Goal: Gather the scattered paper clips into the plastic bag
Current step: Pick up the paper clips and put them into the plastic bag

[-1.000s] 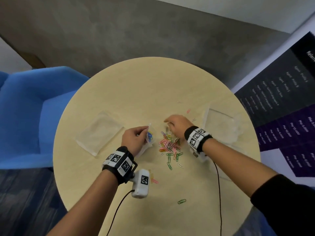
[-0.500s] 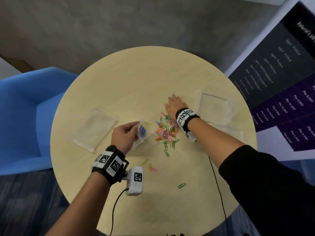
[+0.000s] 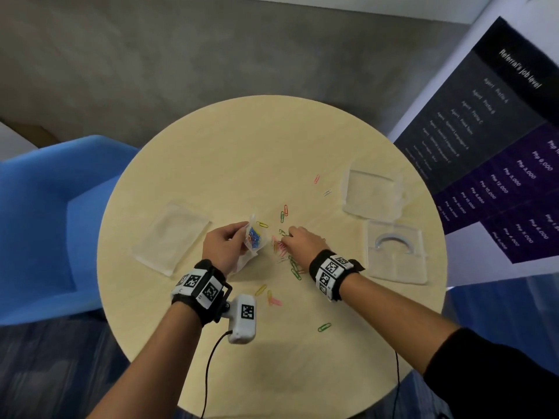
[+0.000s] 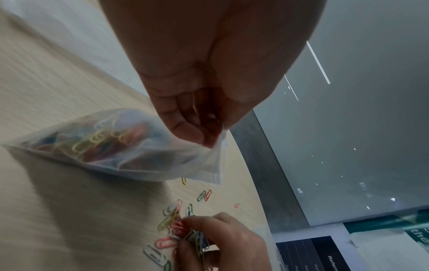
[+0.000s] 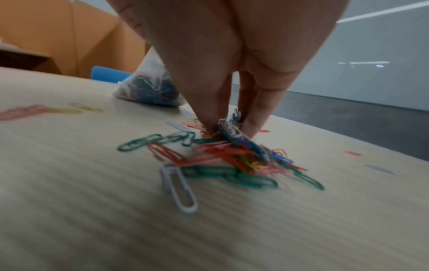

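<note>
Right hand [image 3: 302,241] pinching clips off pile, left hand [image 3: 223,249] pinching plastic bag [image 3: 254,240] ready.
Head: paper clips [image 3: 284,252] mid-table, bag just left. Left wrist: bag rim gripped, mouth toward pile. Right wrist: fingertips [image 5: 253,128] squeeze a bunch.

A round wooden table [image 3: 242,152] is seen. Loose paper clips [image 3: 295,269] and clear plastic cases [image 3: 171,237] are spread on it.
</note>
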